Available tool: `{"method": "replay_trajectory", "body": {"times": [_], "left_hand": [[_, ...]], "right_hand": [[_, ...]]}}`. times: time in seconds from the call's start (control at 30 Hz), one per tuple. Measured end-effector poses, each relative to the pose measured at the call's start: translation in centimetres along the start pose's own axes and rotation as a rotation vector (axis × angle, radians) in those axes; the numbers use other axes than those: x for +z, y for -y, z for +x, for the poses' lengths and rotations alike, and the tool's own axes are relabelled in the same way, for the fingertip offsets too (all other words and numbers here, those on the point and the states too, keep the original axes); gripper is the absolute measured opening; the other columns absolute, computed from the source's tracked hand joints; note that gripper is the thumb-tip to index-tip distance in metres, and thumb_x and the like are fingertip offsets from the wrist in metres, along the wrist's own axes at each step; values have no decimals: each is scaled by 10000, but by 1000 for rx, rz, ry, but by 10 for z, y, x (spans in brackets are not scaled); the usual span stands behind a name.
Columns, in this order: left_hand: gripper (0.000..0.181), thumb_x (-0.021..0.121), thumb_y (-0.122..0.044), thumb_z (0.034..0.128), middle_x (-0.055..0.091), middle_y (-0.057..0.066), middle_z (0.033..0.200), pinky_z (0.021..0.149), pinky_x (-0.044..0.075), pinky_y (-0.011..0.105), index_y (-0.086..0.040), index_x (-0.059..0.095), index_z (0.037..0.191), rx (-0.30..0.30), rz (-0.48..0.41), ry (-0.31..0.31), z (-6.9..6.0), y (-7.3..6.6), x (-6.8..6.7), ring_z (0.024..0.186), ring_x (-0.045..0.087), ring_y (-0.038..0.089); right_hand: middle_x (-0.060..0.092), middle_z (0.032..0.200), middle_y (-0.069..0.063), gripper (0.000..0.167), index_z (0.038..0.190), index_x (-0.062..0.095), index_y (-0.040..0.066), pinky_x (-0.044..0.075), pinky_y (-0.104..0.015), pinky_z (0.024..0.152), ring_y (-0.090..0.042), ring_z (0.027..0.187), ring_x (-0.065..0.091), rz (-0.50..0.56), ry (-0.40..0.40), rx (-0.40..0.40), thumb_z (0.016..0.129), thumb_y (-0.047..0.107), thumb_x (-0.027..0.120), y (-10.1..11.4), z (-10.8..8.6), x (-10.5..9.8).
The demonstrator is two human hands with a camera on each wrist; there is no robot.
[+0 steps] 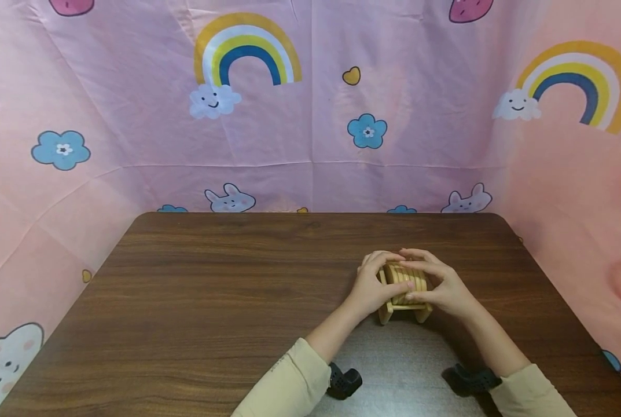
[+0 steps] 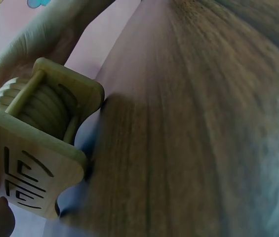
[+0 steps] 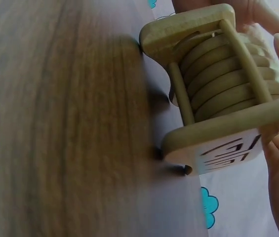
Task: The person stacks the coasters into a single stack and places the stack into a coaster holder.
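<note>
A small light-wood holder point(image 1: 385, 313) stands on the table at right of centre. Round wooden discs, which look like coasters point(image 1: 410, 278), stand on edge in a row inside it. My left hand point(image 1: 371, 288) curls round the row from the left, its thumb at the front and fingers over the top. From the right, my right hand point(image 1: 447, 291) grips the row the same way. Dark slots are cut in the holder's end panel point(image 2: 30, 173), seen in the left wrist view. Rails run along the coasters point(image 3: 218, 81) in the right wrist view.
Dark wood-grain table point(image 1: 211, 301) with rounded far corners; its front part shows a pale glare. A black wrist camera point(image 1: 344, 382) sits at the left cuff, another point(image 1: 474, 380) at the right. Printed pink cloth point(image 1: 310, 133) walls the table in behind and on both sides.
</note>
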State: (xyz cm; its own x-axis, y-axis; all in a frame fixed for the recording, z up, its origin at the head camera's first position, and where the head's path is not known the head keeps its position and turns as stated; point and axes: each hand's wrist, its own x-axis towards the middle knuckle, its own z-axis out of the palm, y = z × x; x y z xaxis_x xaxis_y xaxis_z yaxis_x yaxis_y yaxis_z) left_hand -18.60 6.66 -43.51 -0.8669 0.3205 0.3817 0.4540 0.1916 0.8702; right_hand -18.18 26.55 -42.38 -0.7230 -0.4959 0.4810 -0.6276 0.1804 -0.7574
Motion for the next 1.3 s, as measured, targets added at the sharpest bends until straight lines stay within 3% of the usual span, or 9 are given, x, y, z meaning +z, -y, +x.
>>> {"method": "replay_trajectory", "body": {"times": [0.33, 0.47, 0.67, 0.8, 1.03, 1.3], "left_hand": [[481, 775, -332, 802, 550, -138, 1214, 913, 296, 387, -222, 614, 1242, -11, 29, 29, 1, -11, -13, 1138, 456, 196], [463, 763, -333, 814, 560, -120, 1202, 915, 292, 420, -228, 611, 1239, 1, 55, 23, 1, -12, -20, 1125, 471, 252], [433, 724, -349, 853, 541, -107, 1233, 968, 277, 506, -226, 604, 1250, -6, 53, 43, -1, -18, -35, 1191, 418, 157], [408, 699, -362, 874, 536, -109, 1231, 996, 233, 558, -241, 598, 1250, -3, 63, 54, -4, -20, -47, 1226, 387, 142], [380, 690, -325, 885, 542, -100, 1244, 1013, 198, 539, -232, 604, 1244, 5, 127, 56, -13, -18, -71, 1228, 407, 167], [365, 676, -304, 898, 537, -98, 1233, 1002, 195, 542, -223, 600, 1246, 23, 230, 53, -26, -14, -103, 1213, 416, 155]], "right_hand": [[422, 1367, -292, 637, 1223, 578, -103, 279, -235, 1028, -334, 1302, 366, -115, 35, 3, 628, -153, 801, 31, 4, -6], [441, 1366, -259, 648, 1228, 595, -68, 290, -230, 1019, -402, 1268, 382, -149, 46, -23, 623, -123, 822, 25, 2, -10], [477, 1363, -178, 640, 1251, 611, -4, 300, -212, 1010, -236, 1285, 408, -229, 22, -50, 654, -49, 838, 33, 1, -15], [489, 1347, -166, 654, 1244, 618, 9, 308, -200, 1006, -199, 1282, 410, -282, -2, -67, 634, -55, 844, 38, 1, -19], [496, 1357, -71, 625, 1252, 631, 65, 315, -174, 992, -163, 1278, 414, -329, -17, -30, 670, -29, 838, 44, -4, -26], [485, 1362, 21, 584, 1265, 633, 205, 293, -126, 963, -106, 1280, 397, -452, -37, 84, 733, 58, 824, 47, -11, -35]]}}
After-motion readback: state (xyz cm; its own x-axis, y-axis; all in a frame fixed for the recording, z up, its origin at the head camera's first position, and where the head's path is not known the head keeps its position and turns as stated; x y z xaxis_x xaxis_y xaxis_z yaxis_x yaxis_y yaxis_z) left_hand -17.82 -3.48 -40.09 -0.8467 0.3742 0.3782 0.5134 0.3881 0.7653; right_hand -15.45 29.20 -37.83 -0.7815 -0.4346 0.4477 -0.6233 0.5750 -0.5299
